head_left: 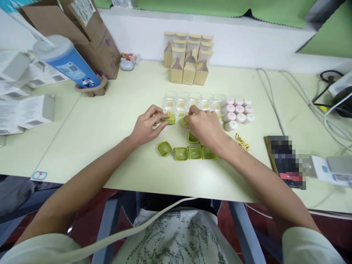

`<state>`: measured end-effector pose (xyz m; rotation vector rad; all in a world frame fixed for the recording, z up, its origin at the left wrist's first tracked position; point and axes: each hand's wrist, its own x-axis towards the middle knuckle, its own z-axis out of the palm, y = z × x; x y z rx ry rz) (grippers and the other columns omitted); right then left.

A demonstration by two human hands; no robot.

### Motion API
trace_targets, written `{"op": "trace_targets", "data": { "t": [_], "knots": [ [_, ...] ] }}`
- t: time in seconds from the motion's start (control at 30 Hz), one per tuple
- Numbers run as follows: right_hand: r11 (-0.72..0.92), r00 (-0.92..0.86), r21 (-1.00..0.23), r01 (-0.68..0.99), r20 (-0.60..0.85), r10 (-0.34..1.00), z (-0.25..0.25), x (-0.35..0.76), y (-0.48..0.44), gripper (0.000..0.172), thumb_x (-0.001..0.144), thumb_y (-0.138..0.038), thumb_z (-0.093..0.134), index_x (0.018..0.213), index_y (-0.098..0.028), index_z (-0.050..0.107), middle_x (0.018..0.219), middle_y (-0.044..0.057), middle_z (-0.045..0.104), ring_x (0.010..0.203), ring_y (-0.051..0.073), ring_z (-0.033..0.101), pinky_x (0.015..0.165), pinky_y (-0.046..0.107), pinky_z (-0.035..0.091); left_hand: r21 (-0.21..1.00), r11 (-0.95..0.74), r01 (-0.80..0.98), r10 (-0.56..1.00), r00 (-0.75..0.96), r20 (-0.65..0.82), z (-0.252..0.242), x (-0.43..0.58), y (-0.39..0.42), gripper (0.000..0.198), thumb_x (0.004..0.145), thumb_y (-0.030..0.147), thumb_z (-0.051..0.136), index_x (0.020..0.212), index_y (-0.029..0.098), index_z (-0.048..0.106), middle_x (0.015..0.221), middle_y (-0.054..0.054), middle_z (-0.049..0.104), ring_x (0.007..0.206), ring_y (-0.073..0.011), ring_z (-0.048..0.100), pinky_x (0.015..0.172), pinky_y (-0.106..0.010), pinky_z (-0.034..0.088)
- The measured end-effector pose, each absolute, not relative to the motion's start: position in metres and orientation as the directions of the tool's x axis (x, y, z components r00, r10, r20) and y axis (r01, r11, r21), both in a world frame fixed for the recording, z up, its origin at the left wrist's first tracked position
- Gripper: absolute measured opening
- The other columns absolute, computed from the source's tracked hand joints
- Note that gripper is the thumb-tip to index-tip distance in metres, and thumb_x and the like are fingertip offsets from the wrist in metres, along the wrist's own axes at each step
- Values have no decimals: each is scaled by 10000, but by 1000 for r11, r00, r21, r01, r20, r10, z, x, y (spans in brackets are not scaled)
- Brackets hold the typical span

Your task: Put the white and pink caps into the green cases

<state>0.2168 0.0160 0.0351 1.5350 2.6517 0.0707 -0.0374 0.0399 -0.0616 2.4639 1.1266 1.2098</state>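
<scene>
My left hand (148, 125) pinches a small green square cup (171, 120) with a bit of yellow at its top. Close by on the right, my right hand (206, 126) has its fingers bent together over a second green piece (184, 122), mostly covered by the fingers. What the right fingertips hold is hidden. Below the hands lie several open green square cups (182, 154), one of them apart at the left (164, 149). Clear plastic cups (182, 99) with yellow marks stand in rows behind the hands. Yellow loops (242, 142) lie beside my right forearm.
White and pale pink round pieces (239, 110) stand at the right of the clear cups. Open small cardboard boxes (189, 71) are by the wall. A blue cup (78, 69), a carton (103, 47) and white boxes (35, 110) occupy the left. A phone (283, 157) and cables (271, 99) are at right.
</scene>
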Motion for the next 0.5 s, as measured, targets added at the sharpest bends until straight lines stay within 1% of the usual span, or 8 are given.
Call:
{"op": "trace_targets", "data": {
  "t": [0.1, 0.2, 0.33, 0.4, 0.5],
  "knots": [
    [508, -509, 61, 859, 8, 861, 23, 216, 20, 265, 1094, -136, 571, 1186, -165, 817, 1293, 176, 747, 895, 271, 748, 648, 393, 266, 433, -713, 552, 685, 415, 599, -62, -37, 42, 273, 1087, 447, 677, 1160, 217, 807, 1123, -107, 713, 796, -157, 673, 673, -305, 574],
    [520, -520, 23, 854, 31, 854, 15, 218, 23, 255, 1118, -181, 571, 1211, -175, 809, 1315, 161, 743, 865, 249, 738, 646, 392, 262, 427, -732, 530, 665, 421, 617, -63, -37, 44, 250, 1089, 413, 685, 1175, 216, 813, 1098, -96, 714, 794, -144, 670, 652, -274, 573],
    [524, -524, 15, 851, 47, 850, 11, 219, 21, 307, 1112, -122, 523, 1246, -177, 793, 1333, 151, 738, 845, 224, 723, 650, 387, 273, 410, -754, 513, 638, 424, 643, -63, -38, 44, 227, 1096, 373, 683, 1176, 209, 817, 1092, -95, 721, 802, -134, 676, 647, -253, 576],
    [524, -524, 7, 852, 45, 851, 10, 218, 20, 322, 1106, -108, 518, 1270, -187, 783, 1333, 145, 740, 852, 218, 721, 651, 382, 280, 421, -745, 518, 650, 423, 631, -63, -38, 43, 237, 1102, 386, 674, 1176, 212, 817, 1104, -98, 726, 813, -138, 680, 647, -253, 579],
    [529, -529, 12, 848, 40, 848, 11, 216, 19, 337, 1108, -100, 502, 1288, -187, 774, 1370, 153, 734, 881, 220, 729, 646, 379, 287, 460, -712, 531, 690, 408, 598, -63, -38, 43, 287, 1103, 459, 670, 1169, 223, 821, 1108, -99, 725, 826, -148, 679, 658, -268, 595]
  ]
}}
